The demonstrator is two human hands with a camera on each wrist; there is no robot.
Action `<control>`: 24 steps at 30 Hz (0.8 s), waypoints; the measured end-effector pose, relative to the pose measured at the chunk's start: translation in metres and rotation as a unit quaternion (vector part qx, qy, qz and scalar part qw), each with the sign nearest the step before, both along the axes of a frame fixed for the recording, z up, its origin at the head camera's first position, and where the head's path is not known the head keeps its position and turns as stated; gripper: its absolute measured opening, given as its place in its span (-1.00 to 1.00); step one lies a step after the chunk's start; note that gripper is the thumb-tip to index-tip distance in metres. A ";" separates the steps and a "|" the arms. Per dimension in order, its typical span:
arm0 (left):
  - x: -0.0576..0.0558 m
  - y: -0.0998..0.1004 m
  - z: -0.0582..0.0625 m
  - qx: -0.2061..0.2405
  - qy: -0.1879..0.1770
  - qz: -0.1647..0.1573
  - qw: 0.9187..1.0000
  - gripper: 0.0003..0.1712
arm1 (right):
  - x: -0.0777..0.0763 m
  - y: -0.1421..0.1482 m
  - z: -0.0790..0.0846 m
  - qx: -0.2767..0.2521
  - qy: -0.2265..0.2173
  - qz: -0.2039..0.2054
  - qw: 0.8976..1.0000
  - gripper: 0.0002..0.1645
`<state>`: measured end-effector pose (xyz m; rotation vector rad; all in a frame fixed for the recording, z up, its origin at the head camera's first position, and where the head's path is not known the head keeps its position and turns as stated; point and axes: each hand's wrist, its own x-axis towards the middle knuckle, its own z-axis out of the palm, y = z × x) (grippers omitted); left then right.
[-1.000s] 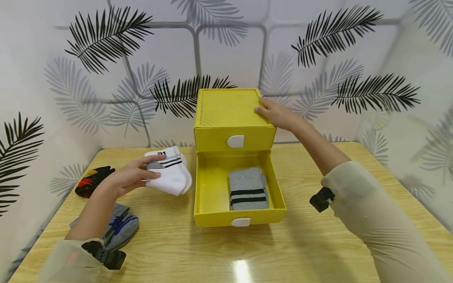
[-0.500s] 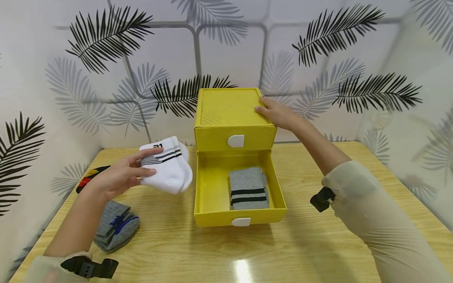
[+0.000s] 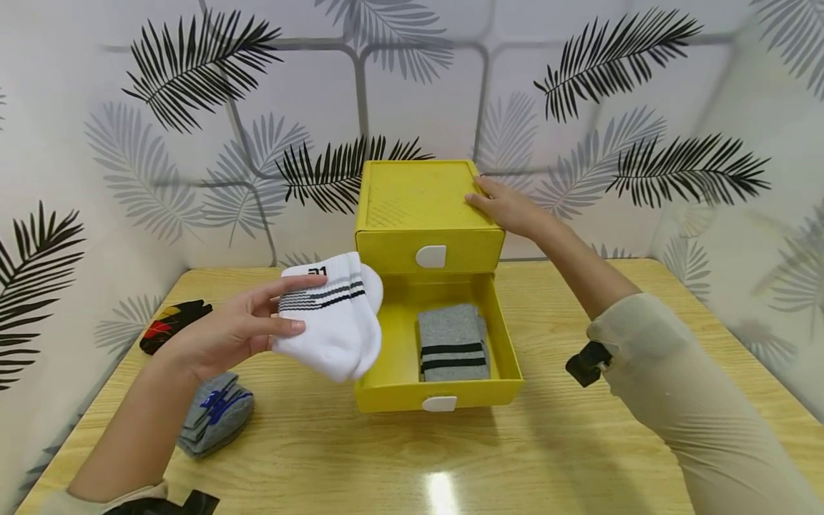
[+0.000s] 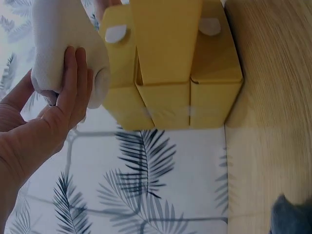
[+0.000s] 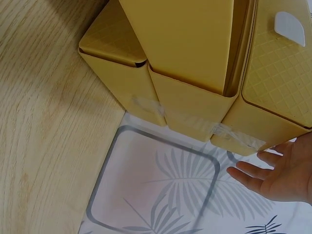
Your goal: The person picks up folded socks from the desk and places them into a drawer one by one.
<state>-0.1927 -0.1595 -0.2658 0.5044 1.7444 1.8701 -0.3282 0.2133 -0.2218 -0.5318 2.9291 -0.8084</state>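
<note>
A folded pair of white socks with black and grey stripes is pinched at the cuff between the thumb and fingers of my left hand. It hangs left of the yellow drawer cabinet, overlapping the left wall of its pulled-out drawer in the head view. Inside that drawer, on the right, lies a folded grey pair of socks with two black bands. My right hand rests on the cabinet's upper right edge. In the right wrist view its fingers are spread and nearly straight beside the cabinet's side.
On the wooden table at left lie grey socks with blue marks and, farther back, a black pair of socks with red and yellow. Drawers above and below the pulled-out one are closed. A leaf-patterned backdrop stands behind the cabinet.
My left hand first drew slightly left and up with the white socks, then came right and closer to the drawer. My right hand stays on the cabinet.
</note>
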 end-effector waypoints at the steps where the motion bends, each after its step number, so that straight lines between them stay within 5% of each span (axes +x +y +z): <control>1: 0.002 0.004 0.000 -0.002 0.002 -0.005 1.000 -0.38 | 0.000 0.000 0.000 0.000 0.000 0.001 1.000 -0.26; 18: -0.005 0.072 -0.018 -0.015 -0.021 -0.047 0.999 -0.31 | -0.001 0.000 -0.001 0.005 0.000 -0.005 1.000 -0.26; 24: -0.013 0.084 -0.022 -0.049 -0.006 -0.033 0.998 -0.34 | 0.000 0.000 -0.001 0.000 0.002 -0.006 1.000 -0.26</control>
